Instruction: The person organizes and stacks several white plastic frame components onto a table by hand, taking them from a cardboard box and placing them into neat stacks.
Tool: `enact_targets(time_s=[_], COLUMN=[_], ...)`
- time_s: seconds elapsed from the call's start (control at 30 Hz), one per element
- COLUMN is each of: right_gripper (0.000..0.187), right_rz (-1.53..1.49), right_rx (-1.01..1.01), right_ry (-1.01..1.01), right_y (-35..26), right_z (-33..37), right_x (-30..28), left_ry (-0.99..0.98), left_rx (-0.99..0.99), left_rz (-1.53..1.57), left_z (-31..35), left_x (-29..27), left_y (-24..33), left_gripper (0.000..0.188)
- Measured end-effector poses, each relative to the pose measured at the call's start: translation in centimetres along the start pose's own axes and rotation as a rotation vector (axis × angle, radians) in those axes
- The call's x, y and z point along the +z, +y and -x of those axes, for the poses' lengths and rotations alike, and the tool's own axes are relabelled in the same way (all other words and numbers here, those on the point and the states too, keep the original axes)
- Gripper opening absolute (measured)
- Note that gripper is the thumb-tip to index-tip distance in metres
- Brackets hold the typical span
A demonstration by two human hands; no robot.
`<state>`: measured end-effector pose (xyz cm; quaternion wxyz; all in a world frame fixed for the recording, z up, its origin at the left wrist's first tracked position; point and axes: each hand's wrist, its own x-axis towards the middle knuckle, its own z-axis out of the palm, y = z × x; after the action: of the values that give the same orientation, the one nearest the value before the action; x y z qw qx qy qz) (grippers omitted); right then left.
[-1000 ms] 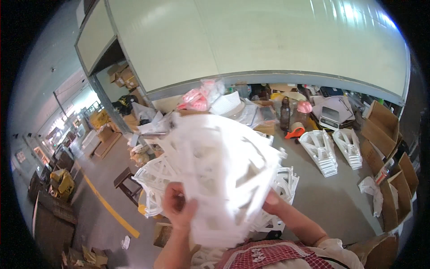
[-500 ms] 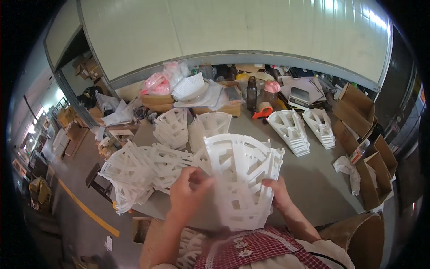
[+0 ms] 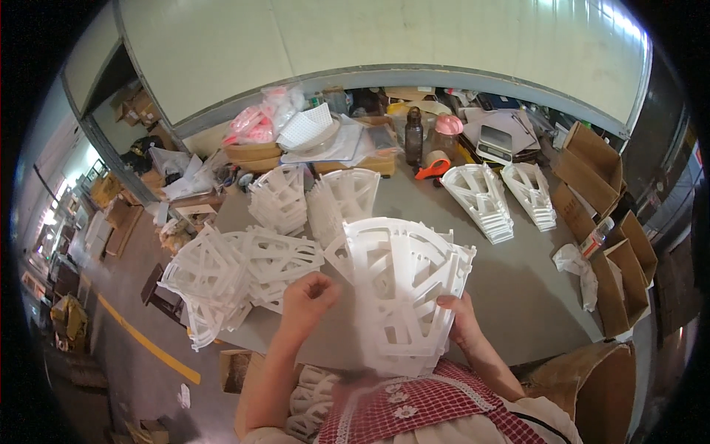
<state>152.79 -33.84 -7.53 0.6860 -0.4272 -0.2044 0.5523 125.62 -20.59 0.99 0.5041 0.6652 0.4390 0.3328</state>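
A stack of white fan-shaped plastic frames (image 3: 403, 296) stands upright before me, its lower end near my apron. My right hand (image 3: 462, 314) grips its right side, thumb over the front and the other fingers hidden behind. Just left of the stack, my left hand (image 3: 309, 300) is raised and apart from it, with fingers curled toward the thumb; nothing shows in it. A loose heap of similar white frames (image 3: 211, 277) lies beyond my left forearm. Two more piles, a left one (image 3: 279, 200) and a right one (image 3: 344, 200), sit farther back.
Nested frames (image 3: 479, 200) and a smaller set (image 3: 530, 194) lie on the grey table (image 3: 521, 296) at right. Cardboard boxes (image 3: 625, 274) line its right edge. At the back are a dark bottle (image 3: 414, 140), an orange tape dispenser (image 3: 435, 169) and a small scale (image 3: 494, 144).
My left hand has drawn slightly away from the stack's left edge, its fingers curling closer to the thumb. My right hand still grips the stack. The whole view has shifted a little.
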Motion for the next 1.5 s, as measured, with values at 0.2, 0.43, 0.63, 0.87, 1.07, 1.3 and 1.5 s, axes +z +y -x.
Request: enact_targets(time_s=[0.2, 0.43, 0.63, 0.87, 1.07, 1.3, 1.5], right_gripper=[0.069, 0.069, 0.068, 0.068, 0.069, 0.069, 0.070], right_rz=[-0.011, 0.008, 0.000, -0.047, -0.064, -0.073, -0.106], right_rx=[-0.021, 0.019, -0.023, 0.005, 0.031, 0.014, 0.023], right_ry=[-0.007, 0.006, -0.023, -0.053, -0.084, -0.041, -0.041], right_y=[-0.4, 0.0, 0.6, 0.6, 1.1, 1.4, 1.6], right_z=[0.6, 0.4, -0.1, -0.1, -0.4, -0.1, -0.1], right_x=[0.7, -0.5, 0.0, 0.3, -0.6, -0.6, -0.8], left_ry=[-0.092, -0.271, -0.403, -0.227, -0.263, 0.035, 0.150], left_rx=[-0.003, -0.263, -0.520, -0.469, -0.280, 0.199, 0.369], left_rz=[-0.363, 0.449, 1.068, 1.052, 0.794, 0.173, -0.183], left_z=[-0.3, -1.5, -0.1, -0.5, -1.1, -0.8, -1.0], left_x=[2.5, 1.3, 0.8, -0.2, -0.2, 2.8, 3.2], left_y=[0.3, -0.4, 0.2, -0.3, -1.3, -2.8, -2.1], left_gripper=[0.022, 0.018, 0.022, 0.015, 0.016, 0.027, 0.026])
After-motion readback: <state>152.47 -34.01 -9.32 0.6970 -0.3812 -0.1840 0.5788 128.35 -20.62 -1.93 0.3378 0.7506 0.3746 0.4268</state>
